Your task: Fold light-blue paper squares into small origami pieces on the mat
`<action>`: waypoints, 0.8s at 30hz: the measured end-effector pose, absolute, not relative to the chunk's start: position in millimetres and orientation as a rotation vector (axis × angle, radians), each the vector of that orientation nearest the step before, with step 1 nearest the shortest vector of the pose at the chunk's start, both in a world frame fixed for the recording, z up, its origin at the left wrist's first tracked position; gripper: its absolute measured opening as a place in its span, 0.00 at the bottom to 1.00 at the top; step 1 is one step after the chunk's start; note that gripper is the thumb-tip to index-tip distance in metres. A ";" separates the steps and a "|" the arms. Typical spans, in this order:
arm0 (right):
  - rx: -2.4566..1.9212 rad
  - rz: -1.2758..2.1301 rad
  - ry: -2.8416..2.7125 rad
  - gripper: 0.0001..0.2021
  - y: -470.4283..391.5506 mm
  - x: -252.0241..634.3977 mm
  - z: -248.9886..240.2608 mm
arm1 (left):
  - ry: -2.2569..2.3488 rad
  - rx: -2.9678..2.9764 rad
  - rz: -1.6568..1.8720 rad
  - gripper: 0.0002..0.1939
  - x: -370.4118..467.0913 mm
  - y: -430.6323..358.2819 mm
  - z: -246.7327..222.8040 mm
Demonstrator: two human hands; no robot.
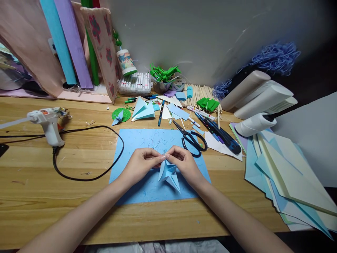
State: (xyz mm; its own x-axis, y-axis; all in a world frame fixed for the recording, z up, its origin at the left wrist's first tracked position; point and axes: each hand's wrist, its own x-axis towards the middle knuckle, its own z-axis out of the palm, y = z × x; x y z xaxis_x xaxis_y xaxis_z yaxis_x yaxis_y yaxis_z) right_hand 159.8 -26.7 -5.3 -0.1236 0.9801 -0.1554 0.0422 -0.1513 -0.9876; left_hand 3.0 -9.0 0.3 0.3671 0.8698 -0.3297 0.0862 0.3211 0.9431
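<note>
Both my hands meet over a blue mat [137, 189] and pinch a folded light-blue paper shape [168, 172] at its far end. My left hand [143, 163] grips it between thumb and fingertips. My right hand [184, 163] pinches it close beside the left. Pointed flaps of the paper hang toward me. The far tip is mostly hidden by my fingers. Black-handled scissors [193, 142] lie just beyond my right hand, partly on the mat. A small blue folded paper piece [118, 118] rests on a green paper disc [126, 115] beyond the mat.
A white glue gun [51, 126] stands at left, its black cable [89, 179] looping near the mat. Paper scraps [179, 111] and pens lie behind. A box cutter [230, 142] is at right, near stacked coloured paper [305, 168]. Markers [135, 81] sit by the wall.
</note>
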 end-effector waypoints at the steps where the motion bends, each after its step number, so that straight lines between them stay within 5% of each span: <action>1: -1.283 1.409 -1.243 0.10 -27.4 159.6 -5.3 | 1.083 1.144 0.679 0.12 3.2 -9.6 0.6; 24: -1.282 1.334 -1.247 0.10 -31.9 157.8 1.5 | 1.090 0.986 0.692 0.12 1.5 -7.8 5.6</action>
